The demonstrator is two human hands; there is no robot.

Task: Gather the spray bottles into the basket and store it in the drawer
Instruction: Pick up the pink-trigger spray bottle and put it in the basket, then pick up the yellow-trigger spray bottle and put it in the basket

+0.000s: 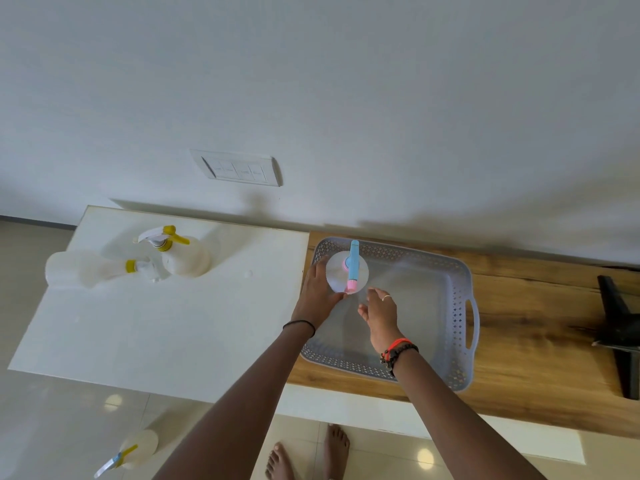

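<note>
A grey perforated basket sits on the wooden counter. A clear spray bottle with a blue and pink head stands upright in the basket's far left corner. My left hand wraps around its left side. My right hand hovers just right of it, fingers apart, holding nothing. Two white bottles with yellow triggers rest on the white top to the left: one upright, one lying on its side. Another spray bottle lies on the floor at lower left.
The white top adjoins the wooden counter. A black stand sits at the right edge. A switch plate is on the wall behind. Bare feet show on the tiled floor below.
</note>
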